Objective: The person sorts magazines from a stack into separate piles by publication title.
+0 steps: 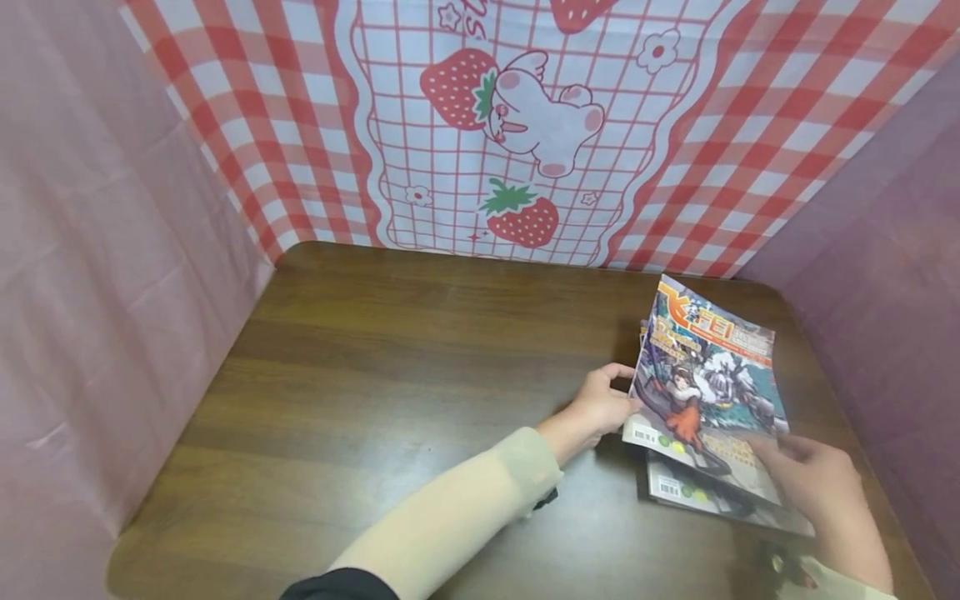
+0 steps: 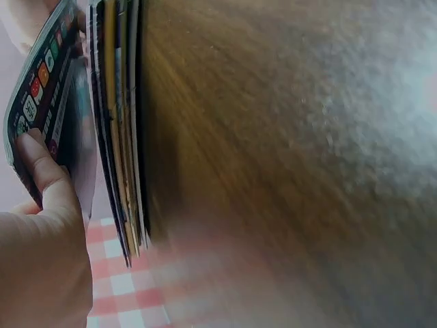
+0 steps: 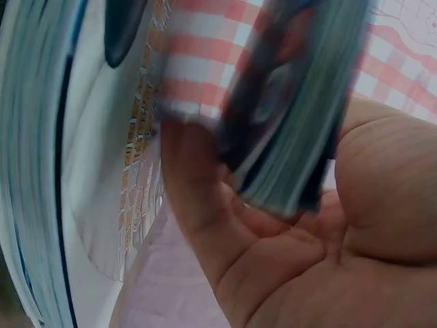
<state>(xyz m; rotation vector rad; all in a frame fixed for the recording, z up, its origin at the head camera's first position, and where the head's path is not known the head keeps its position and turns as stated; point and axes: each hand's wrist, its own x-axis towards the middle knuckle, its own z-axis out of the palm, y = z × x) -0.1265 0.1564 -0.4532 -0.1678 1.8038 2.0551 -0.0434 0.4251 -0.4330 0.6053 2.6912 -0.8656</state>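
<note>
A magazine (image 1: 712, 379) with a colourful illustrated cover and orange lettering is raised, tilted, over a stack of magazines (image 1: 678, 487) at the right of the table. My left hand (image 1: 603, 404) grips its left edge; in the left wrist view the thumb lies on its dark cover with round coloured icons. My right hand (image 1: 825, 483) holds its lower right side. In the right wrist view the magazine's page edges (image 3: 287, 164) sit between my thumb and curled fingers, partly blurred. The stack (image 2: 119, 130) stands just beside it in the left wrist view, several spines showing.
The brown wooden table (image 1: 420, 350) extends to the left of the magazines. A red-and-white checked cloth (image 1: 285, 108) with strawberries hangs behind it. Pink curtains (image 1: 90, 250) flank both sides.
</note>
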